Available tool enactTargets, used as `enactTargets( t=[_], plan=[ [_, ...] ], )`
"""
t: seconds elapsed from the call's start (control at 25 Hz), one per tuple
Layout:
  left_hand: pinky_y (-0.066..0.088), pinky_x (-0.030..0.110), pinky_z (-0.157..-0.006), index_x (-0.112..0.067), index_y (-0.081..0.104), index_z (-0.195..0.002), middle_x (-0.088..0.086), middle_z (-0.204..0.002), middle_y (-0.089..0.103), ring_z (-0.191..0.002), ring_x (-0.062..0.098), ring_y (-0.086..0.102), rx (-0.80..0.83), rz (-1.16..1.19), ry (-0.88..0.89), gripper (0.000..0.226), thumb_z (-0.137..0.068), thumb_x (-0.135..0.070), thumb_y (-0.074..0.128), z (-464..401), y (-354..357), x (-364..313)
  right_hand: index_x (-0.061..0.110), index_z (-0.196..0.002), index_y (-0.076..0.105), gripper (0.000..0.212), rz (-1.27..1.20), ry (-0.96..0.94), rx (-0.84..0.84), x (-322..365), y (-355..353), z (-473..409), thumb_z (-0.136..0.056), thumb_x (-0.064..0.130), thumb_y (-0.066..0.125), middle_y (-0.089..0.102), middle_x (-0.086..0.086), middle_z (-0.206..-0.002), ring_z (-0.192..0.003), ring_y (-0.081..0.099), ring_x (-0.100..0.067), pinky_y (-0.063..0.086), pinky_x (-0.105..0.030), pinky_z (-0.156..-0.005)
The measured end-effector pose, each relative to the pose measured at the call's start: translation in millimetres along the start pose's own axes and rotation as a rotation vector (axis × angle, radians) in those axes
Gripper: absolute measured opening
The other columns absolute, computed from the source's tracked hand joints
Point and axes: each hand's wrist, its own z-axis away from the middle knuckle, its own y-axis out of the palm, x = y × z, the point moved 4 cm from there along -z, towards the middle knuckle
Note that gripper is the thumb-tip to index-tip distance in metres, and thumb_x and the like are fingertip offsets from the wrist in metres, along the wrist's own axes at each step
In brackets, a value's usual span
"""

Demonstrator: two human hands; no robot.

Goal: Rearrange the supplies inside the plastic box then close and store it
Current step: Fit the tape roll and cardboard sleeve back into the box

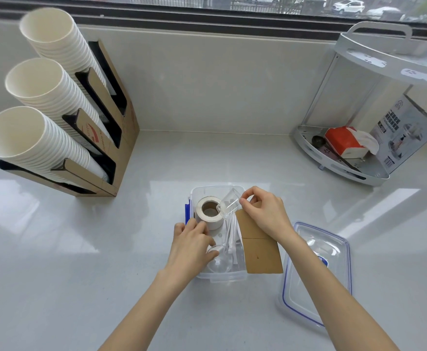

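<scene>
Clear box (228, 276) — one roll (209, 212), two hands (264, 212)

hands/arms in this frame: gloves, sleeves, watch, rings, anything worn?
Nothing worn that shows. Both the left hand and the right hand are bare, with no gloves. The forearms are uncovered down to the bottom edge of the frame, so no sleeve or cuff is in view. No watch, band or ring is visible on either wrist or on the fingers. Nails look short and unpainted.
</scene>
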Motion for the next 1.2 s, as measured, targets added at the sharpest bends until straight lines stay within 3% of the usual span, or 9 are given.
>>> enactTargets(
  t=[0.2,0.28,0.4,0.52,0.64,0.76,0.96,1.08,1.2],
  plan=[
    [0.01,0.027,-0.073,-0.022,0.069,-0.099,-0.004,-0.105,0.065,-0.105,0.018,0.047,-0.083,0.064,-0.014,0.03,-0.091,-0.033,0.043,1,-6,-2,0.023,-0.08,0.058,0.008,-0.014,-0.017,-0.003,-4,-2,6,-0.087,0.025,0.055,0.05,0.012,-0.061,-0.073,0.05,-0.017,0.038,-0.026,-0.064],
    [0.02,0.023,-0.076,-0.017,0.068,-0.095,-0.001,-0.101,0.068,-0.096,0.02,0.055,-0.129,0.17,-0.017,0.028,-0.09,-0.029,0.044,1,-15,0,0.021,-0.082,0.061,0.008,-0.036,-0.033,-0.023,-4,-5,8,-0.087,0.024,0.056,0.05,0.012,-0.06,-0.066,0.049,-0.011,0.037,-0.019,-0.061],
    [0.033,0.021,-0.067,-0.013,0.065,-0.095,0.003,-0.086,0.067,-0.078,0.021,0.056,-0.151,0.323,-0.044,0.023,-0.09,-0.025,0.046,4,-26,5,0.019,-0.082,0.062,0.008,-0.06,-0.073,-0.056,0,-11,12,-0.087,0.023,0.057,0.05,0.011,-0.059,-0.06,0.049,-0.005,0.035,-0.008,-0.057],
    [0.041,0.013,-0.054,-0.014,0.067,-0.098,0.006,-0.082,0.071,-0.049,0.007,0.057,-0.118,0.524,-0.091,0.021,-0.091,-0.022,0.049,1,-29,12,0.028,-0.075,0.057,0.013,-0.101,-0.117,-0.078,8,-17,16,-0.087,0.023,0.058,0.053,0.012,-0.061,-0.06,0.052,0.001,0.036,-0.004,-0.058],
    [0.045,0.009,-0.055,-0.017,0.068,-0.102,0.006,-0.073,0.074,-0.034,-0.004,0.055,-0.098,0.683,-0.131,0.023,-0.092,-0.021,0.047,-3,-30,15,0.039,-0.069,0.051,0.025,-0.132,-0.164,-0.075,18,-22,20,-0.087,0.023,0.058,0.057,0.014,-0.065,-0.06,0.053,0.01,0.039,-0.004,-0.058],
    [0.043,0.007,-0.048,-0.015,0.066,-0.106,-0.008,-0.06,0.065,-0.033,-0.003,0.055,-0.1,0.814,-0.186,0.025,-0.092,-0.017,0.046,-4,-35,15,0.034,-0.072,0.055,0.02,-0.137,-0.21,-0.036,24,-23,24,-0.087,0.021,0.06,0.059,0.014,-0.067,-0.057,0.054,0.008,0.04,-0.004,-0.058],
    [0.05,0.009,-0.05,-0.013,0.058,-0.121,0.009,-0.094,0.07,-0.056,0.003,0.068,0.008,1.009,-0.261,0.034,-0.093,-0.013,0.04,-6,-36,16,0.018,-0.085,0.066,0.005,0.008,-0.282,0.044,21,-18,26,-0.086,0.02,0.061,0.059,0.019,-0.069,-0.061,0.055,0.009,0.039,-0.005,-0.061],
    [0.055,0.014,-0.062,-0.013,0.055,-0.124,0.009,-0.088,0.069,-0.07,0.012,0.07,0.044,1.071,-0.289,0.035,-0.093,-0.015,0.039,-6,-33,16,0.022,-0.086,0.066,0.006,0.14,-0.332,0.085,22,-16,27,-0.085,0.025,0.061,0.064,0.014,-0.075,-0.061,0.057,0.002,0.044,-0.016,-0.068],
    [0.056,0.017,-0.066,-0.012,0.053,-0.124,0.008,-0.087,0.069,-0.074,0.016,0.071,0.073,1.086,-0.3,0.039,-0.09,-0.006,0.035,-8,-30,15,0.022,-0.09,0.066,0.009,0.257,-0.384,0.149,27,-10,29,-0.086,0.026,0.059,0.072,0.008,-0.088,-0.077,0.064,-0.01,0.05,-0.029,-0.076]
  ],
)
